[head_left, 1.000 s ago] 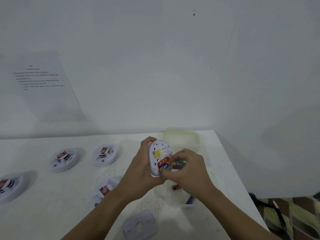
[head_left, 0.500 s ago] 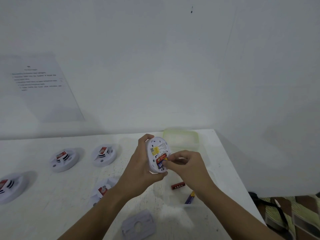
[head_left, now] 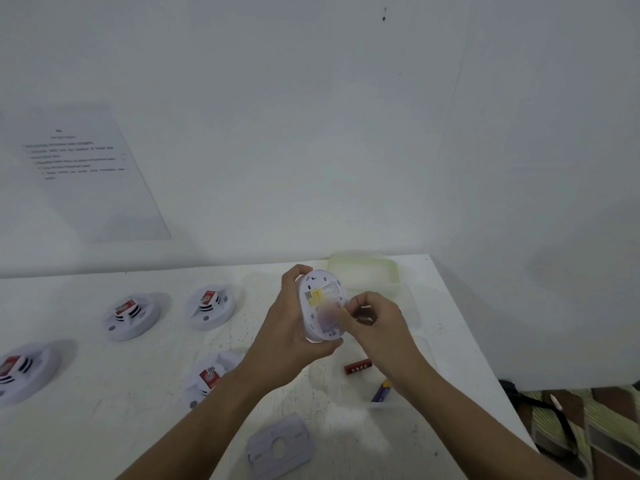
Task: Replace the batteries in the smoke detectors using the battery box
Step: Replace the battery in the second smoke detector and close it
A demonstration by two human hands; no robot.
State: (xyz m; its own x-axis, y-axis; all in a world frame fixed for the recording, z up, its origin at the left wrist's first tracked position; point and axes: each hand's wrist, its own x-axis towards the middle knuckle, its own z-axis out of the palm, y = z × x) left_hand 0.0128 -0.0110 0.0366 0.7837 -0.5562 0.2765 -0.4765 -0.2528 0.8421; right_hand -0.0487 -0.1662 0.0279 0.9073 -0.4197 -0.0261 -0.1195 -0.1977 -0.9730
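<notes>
A smoke detector is gripped on edge by the left hand, fingers curled round its rim, above the white table. The right hand is pinched at its back, though what is held cannot be told through blur. A clear battery box lies by the right edge, and a printed sheet is fixed to the wall.

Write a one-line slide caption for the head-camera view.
Left hand grips a smoke detector while the right hand works at its blurred battery bay.

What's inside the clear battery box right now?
A red battery and a blue-yellow battery lie in the clear box. The right forearm covers the rest.
</notes>
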